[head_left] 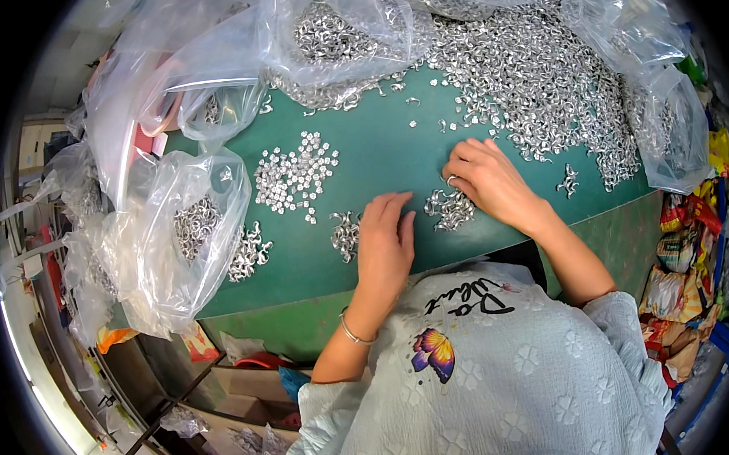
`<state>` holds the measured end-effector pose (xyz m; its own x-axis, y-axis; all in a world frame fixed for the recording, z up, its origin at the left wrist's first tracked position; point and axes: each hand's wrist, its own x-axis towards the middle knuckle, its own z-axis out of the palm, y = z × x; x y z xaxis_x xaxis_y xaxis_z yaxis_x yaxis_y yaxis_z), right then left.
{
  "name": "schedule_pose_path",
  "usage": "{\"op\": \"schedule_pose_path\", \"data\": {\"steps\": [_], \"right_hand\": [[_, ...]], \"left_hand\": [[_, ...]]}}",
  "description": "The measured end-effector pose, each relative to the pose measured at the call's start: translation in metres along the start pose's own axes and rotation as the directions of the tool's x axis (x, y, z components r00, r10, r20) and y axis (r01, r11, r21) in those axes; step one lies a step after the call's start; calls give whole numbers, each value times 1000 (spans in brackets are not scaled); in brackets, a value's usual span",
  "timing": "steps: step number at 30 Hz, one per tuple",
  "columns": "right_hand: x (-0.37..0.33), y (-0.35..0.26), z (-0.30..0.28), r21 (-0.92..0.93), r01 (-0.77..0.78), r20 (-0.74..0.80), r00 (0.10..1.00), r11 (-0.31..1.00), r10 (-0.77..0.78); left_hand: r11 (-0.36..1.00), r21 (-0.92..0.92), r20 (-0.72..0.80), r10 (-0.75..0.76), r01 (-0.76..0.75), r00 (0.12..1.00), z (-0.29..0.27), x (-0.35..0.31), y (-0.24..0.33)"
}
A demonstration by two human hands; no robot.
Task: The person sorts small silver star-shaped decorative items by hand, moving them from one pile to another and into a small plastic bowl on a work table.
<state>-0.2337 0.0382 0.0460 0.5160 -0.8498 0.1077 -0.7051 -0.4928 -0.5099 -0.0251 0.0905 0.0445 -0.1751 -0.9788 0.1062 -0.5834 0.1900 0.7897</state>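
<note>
My left hand point(386, 236) is low over the green table, its fingers stretched forward and its thumb apart. A small heap of shiny curved metal pieces point(346, 236) lies just left of it. My right hand point(490, 178), with a ring on one finger, has its fingers bent and drawn together; their tips are partly hidden, so I cannot make out what is in them. Beside its wrist sits another small heap of curved metal pieces point(452, 210). Farther left, many small silver flower-shaped pieces point(295, 173) are spread on the tabletop point(377, 150).
A large pile of curved metal pieces point(529, 74) covers the far right. Clear plastic bags point(340, 41) of such pieces stand along the back. Another open bag point(178, 244) leans at the left, beside a small heap point(249, 254). Colourful packages point(675, 271) are stacked right of the table.
</note>
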Motion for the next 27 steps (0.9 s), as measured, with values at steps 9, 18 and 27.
{"op": "schedule_pose_path", "data": {"steps": [9,18,27], "right_hand": [[35,-14,29,-12,84,-15,996,996,-84],[47,-46,41,347,80,150,979,934,-140],[17,32,-25,-76,-261,-240,941,962,236]], "left_hand": [[984,53,-180,-155,167,971,-38,-20,-16],[963,266,-261,22,50,965,-32,-32,-22],[932,353,-58,105,-77,993,-8,-26,-31]]}}
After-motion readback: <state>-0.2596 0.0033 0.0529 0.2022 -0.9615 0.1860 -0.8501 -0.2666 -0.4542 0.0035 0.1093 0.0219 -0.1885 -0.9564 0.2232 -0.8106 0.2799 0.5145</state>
